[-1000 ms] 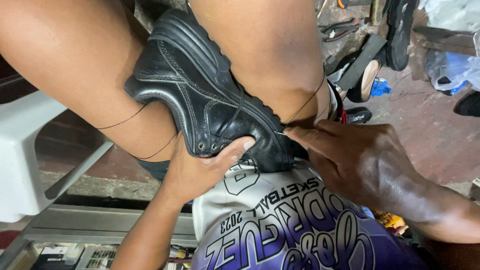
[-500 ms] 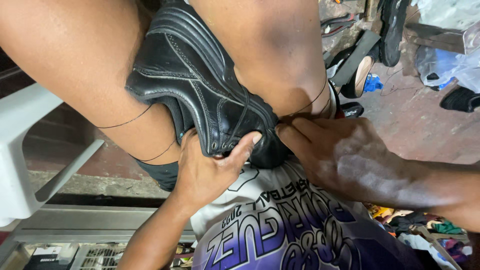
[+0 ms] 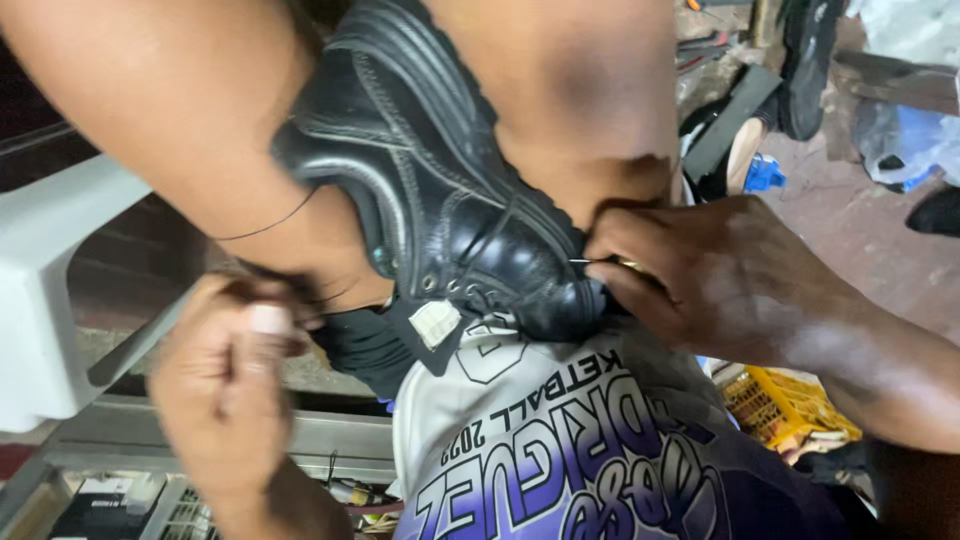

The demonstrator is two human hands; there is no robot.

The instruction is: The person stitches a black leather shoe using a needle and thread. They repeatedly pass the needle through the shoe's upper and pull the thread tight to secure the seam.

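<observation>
Since the frame 0.5 s ago our left hand (image 3: 235, 400) has left the shoe's side and dropped toward 7 o'clock, curled into a loose fist; we cannot tell whether it grips the thread. The black leather shoe (image 3: 450, 220) stays clamped between our knees at frame centre, toe toward 4 o'clock. Our right hand (image 3: 720, 275) pinches a thin needle (image 3: 585, 262) between thumb and forefinger at the toe seam. We judge: keep the knees tight, drive the needle straight along the stitch line, draw thread evenly.
</observation>
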